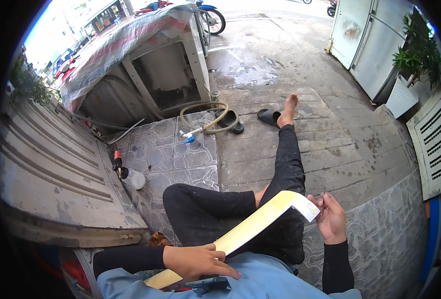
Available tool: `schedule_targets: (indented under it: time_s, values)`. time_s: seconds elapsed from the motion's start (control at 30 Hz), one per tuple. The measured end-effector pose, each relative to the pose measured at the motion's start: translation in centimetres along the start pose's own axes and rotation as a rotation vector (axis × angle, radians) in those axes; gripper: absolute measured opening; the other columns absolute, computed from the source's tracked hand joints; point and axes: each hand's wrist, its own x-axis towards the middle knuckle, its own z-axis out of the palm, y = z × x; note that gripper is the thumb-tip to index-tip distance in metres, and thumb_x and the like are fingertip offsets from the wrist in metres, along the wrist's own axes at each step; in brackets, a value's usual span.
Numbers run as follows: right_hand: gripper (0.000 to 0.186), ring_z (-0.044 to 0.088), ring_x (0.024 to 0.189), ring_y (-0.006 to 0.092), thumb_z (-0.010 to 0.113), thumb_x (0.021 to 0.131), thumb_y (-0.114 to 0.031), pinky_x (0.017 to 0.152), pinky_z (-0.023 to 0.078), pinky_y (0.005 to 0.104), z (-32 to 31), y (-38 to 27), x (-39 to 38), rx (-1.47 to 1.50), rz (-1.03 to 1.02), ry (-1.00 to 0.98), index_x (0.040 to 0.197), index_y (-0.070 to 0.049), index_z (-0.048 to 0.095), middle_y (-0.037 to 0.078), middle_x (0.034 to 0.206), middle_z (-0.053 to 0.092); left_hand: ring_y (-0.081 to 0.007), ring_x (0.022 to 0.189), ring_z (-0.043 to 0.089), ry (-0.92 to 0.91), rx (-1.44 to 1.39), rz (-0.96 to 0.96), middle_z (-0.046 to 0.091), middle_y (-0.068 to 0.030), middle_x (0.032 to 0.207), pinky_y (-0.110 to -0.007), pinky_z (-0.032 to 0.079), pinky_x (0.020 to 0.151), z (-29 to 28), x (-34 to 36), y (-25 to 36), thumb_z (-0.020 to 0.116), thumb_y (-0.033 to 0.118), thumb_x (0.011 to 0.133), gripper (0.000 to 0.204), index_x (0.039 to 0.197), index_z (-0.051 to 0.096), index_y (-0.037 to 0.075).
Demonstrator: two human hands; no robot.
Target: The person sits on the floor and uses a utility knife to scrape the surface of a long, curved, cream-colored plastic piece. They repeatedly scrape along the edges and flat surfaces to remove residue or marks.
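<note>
A long, pale yellow strip (pixel 253 214) with a white end piece (pixel 305 209) lies diagonally over my legs in dark trousers (pixel 200 209). My left hand (pixel 200 261) is on the strip's lower part, fingers curled over it. My right hand (pixel 330 219) is at the upper end, closed on a thin metal tool (pixel 323 201) that is too small to identify, with its fingertips at the white piece. A dark phone-like object (pixel 205 284) sits below my left hand against my blue shirt.
A spray bottle (pixel 133 177), coiled hose (pixel 193 132) with valve, and black sandal (pixel 269 116) near my bare foot are on the ground. A metal cabinet (pixel 138 82) under plastic sheeting stands ahead left; slatted panels (pixel 56 164) flank me, white doors (pixel 360 37), a plant and motorbikes are beyond.
</note>
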Motion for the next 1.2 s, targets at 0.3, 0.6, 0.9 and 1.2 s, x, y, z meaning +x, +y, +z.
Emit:
schedule_targets:
  time_s: [0.3, 0.6, 0.9, 1.2]
  values:
    - [0.012, 0.074, 0.124, 0.0333, 0.057, 0.113, -0.014, 0.093, 0.065, 0.0373, 0.2, 0.1, -0.5, -0.014, -0.038, -0.021, 0.112, -0.005, 0.065, 0.006, 0.093, 0.070, -0.0289, 0.112, 0.061, -0.079, 0.079, 0.009, 0.069, -0.0090, 0.143, -0.046, 0.043, 0.099, 0.7, 1.7, 0.9, 0.068, -0.003, 0.080, 0.097, 0.171, 0.041, 0.018]
    - [0.008, 0.075, 0.122, 0.0331, 0.059, 0.112, -0.012, 0.093, 0.064, 0.0378, -1.8, -0.2, -0.5, 0.011, -0.026, -0.001, 0.113, -0.006, 0.064, 0.005, 0.094, 0.070, -0.0334, 0.122, 0.064, -0.136, -0.042, -0.001, 0.072, -0.0146, 0.136, -0.050, 0.045, 0.106, -3.0, 2.4, 1.5, 0.074, 0.006, 0.080, 0.093, 0.168, 0.045, 0.020]
    - [0.015, 0.075, 0.122, 0.0318, 0.060, 0.113, -0.018, 0.095, 0.065, 0.0389, -1.5, 0.3, -0.1, -0.026, -0.037, -0.015, 0.114, -0.004, 0.067, 0.006, 0.092, 0.069, -0.0379, 0.130, 0.063, -0.100, -0.308, 0.096, 0.060, -0.0160, 0.158, -0.048, 0.047, 0.114, -3.3, 1.8, 0.5, 0.091, 0.012, 0.069, 0.109, 0.167, 0.044, 0.014]
    - [0.026, 0.065, 0.134, 0.0288, 0.051, 0.118, -0.018, 0.117, 0.055, 0.0438, -5.4, -0.5, 0.5, 0.064, 0.055, -0.161, 0.127, 0.002, 0.066, 0.008, 0.097, 0.065, -0.0378, 0.131, 0.066, 0.172, -0.531, 0.152, 0.067, -0.0190, 0.146, -0.046, 0.053, 0.109, -4.2, -0.9, 1.5, 0.091, 0.023, 0.083, 0.077, 0.151, 0.061, 0.002]
